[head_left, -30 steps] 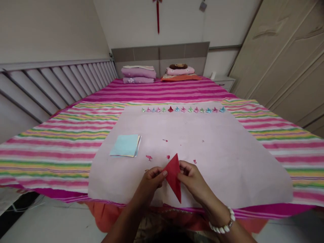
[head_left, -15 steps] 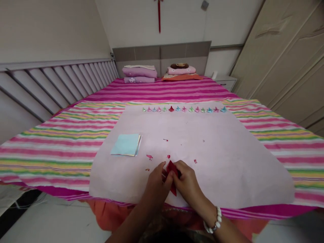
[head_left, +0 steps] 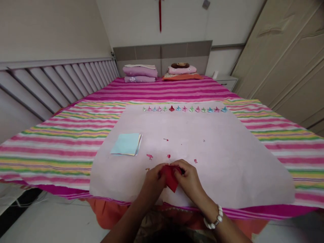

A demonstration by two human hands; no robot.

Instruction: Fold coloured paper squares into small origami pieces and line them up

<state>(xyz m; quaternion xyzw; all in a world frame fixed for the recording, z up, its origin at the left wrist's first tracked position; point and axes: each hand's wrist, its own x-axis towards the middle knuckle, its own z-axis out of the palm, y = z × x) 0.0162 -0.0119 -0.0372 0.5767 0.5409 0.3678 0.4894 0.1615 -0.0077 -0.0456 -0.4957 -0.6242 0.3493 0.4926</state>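
At the left, a stack of paper squares [head_left: 126,144], light blue on top, lies on a pale sheet [head_left: 235,162] spread over the bed [head_left: 45,145]. Right of it, the left forearm slants up and rightward from the bottom edge, ending in the left hand [head_left: 154,179], back toward the camera, fingers curled round and gripping the left side of a folded red paper [head_left: 170,178]. That paper is held between the two hands, near the front edge of the sheet, one corner pointing down toward the person. The right hand [head_left: 188,176] meets it from the other side: fingers bent along the paper's upper edge, thumb against its near face, pinching it. Farther right, the right forearm slopes down and outward, a white-beaded bracelet [head_left: 215,221] round the wrist.
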